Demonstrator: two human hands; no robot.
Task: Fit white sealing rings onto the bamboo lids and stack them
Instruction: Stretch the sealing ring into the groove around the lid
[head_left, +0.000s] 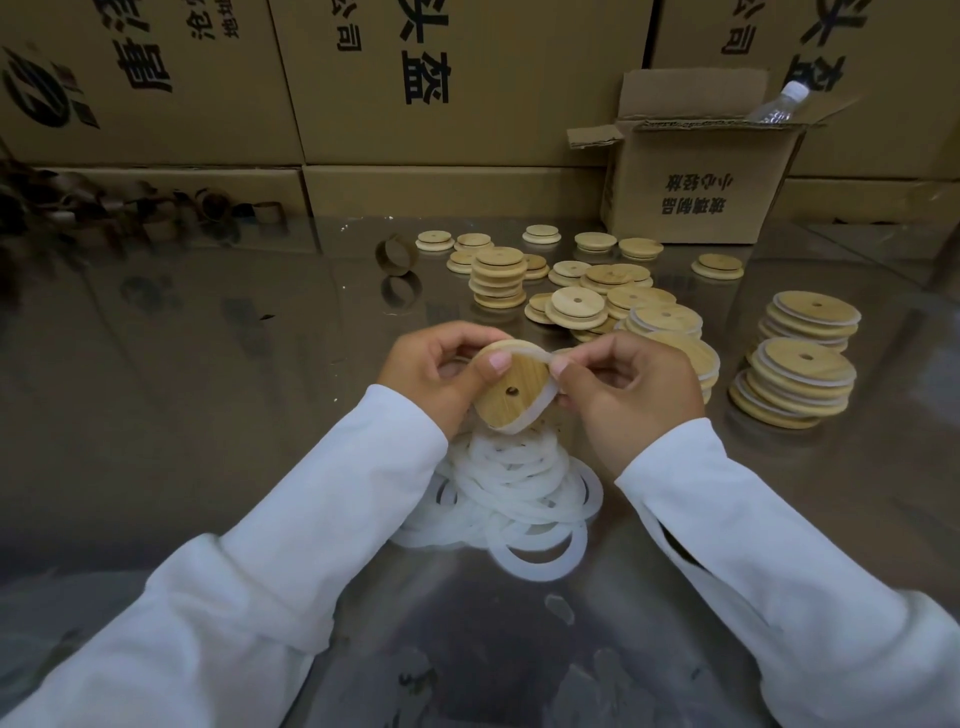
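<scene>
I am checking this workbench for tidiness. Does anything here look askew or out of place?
Yes. The nearer stack of finished lids on the right leans, with its lower lids slid out sideways, so it might topple. Also, a plastic bottle sticks out, tilted, from the open cardboard box at the back.

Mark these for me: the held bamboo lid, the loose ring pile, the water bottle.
held bamboo lid (500, 407), head view, wood face beside its centre hole
ring pile (514, 488), head view, overlapping rings near the heap's middle
water bottle (774, 110), head view, clear body below the white cap
</scene>
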